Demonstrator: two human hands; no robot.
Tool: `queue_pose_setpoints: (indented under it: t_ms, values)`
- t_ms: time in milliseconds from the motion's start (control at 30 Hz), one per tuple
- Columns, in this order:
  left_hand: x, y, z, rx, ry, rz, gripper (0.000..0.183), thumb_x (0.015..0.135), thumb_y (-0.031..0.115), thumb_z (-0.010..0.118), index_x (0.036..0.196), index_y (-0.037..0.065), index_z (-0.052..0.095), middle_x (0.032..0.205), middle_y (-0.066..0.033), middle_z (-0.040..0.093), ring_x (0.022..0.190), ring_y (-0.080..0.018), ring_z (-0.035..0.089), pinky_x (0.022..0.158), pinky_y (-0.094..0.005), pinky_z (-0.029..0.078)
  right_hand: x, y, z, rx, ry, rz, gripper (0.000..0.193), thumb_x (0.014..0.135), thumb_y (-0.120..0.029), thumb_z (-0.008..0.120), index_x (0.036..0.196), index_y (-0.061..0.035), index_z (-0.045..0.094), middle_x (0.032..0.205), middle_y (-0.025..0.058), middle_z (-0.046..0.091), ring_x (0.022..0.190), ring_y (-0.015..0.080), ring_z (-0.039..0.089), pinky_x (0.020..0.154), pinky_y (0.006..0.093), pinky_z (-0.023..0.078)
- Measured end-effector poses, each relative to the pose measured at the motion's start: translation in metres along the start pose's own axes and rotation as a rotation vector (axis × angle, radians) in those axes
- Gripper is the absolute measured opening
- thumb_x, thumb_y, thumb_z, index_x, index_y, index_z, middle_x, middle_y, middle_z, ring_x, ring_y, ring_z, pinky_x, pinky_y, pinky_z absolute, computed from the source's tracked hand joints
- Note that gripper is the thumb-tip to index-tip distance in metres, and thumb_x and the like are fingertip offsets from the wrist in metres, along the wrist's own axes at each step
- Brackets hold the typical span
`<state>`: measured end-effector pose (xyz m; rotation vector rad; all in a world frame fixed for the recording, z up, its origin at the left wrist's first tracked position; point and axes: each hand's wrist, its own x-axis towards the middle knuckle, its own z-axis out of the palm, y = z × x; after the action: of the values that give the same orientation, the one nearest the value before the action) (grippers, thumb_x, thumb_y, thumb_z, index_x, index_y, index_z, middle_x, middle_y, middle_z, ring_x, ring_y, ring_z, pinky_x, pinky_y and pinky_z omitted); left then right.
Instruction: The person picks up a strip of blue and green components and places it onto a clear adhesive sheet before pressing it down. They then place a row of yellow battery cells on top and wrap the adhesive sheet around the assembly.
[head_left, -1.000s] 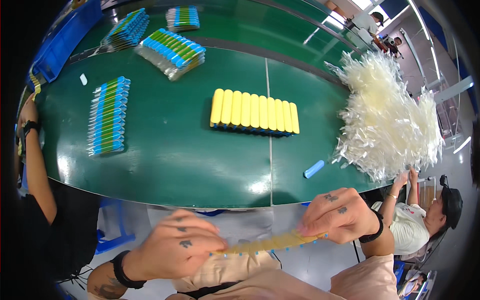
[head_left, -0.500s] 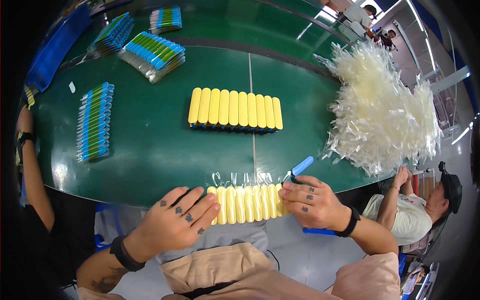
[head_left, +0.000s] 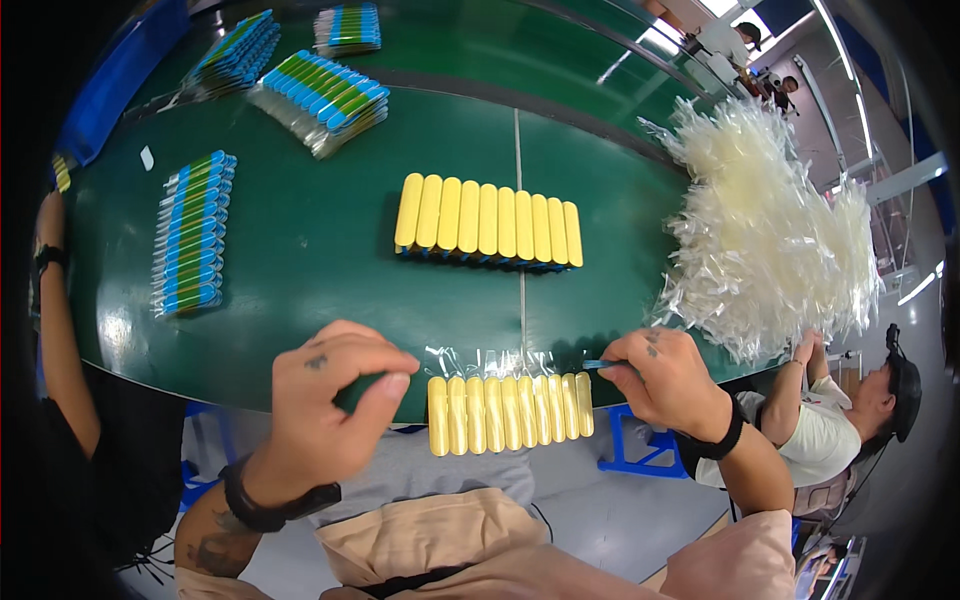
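Observation:
At the table's near edge lies a row of yellow round-ended strips in clear plastic sleeves, whose loose ends stick out on the far side. My left hand is just off the row's left end, thumb and forefinger slightly apart with nothing visible between them. Above the row's right end, my right hand pinches a small blue round-ended strip, seen nearly edge-on. Farther out on the green table, a stack of yellow strips with blue undersides lies in a neat row.
A big heap of clear plastic sleeves covers the right side. Blue-and-green strip bundles lie at left, with more bundles behind. A blue bin stands far left. A co-worker's arm is at left; another person sits at right.
My left hand has come off the row, its fingers drawing in. My right hand has tipped the blue strip from slanting upward to nearly flat and moved slightly right, off the row's end.

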<state>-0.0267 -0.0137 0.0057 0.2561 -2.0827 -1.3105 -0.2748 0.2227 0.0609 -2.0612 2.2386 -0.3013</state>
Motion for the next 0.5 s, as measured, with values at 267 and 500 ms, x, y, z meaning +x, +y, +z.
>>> queue_pose_setpoints:
  t_ms: [267,500]
  values:
    - [-0.006,-0.015,-0.006,-0.299,0.081,-0.353,0.011,0.087,-0.001,0.065,0.097,-0.001,0.071,0.085,-0.0111,0.074,0.081,-0.0193,0.070,0.077,-0.0292,0.052,0.081,-0.042,0.020,0.087,-0.221,-0.186,0.019,0.088,-0.016,0.070,0.087,-0.0064,0.054,0.052,0.0111,0.053,0.048,0.0332,0.058,0.045,0.0439,0.043]
    - [-0.008,-0.027,-0.001,-0.212,0.106,-0.243,0.017,0.086,-0.004,0.065,0.102,-0.002,0.069,0.091,-0.0130,0.074,0.087,-0.0199,0.069,0.081,-0.0301,0.052,0.141,-0.077,0.055,0.146,-0.178,-0.417,0.011,0.084,-0.014,0.066,0.091,-0.0066,0.062,0.055,0.0117,0.057,0.052,0.0333,0.062,0.046,0.0438,0.046]
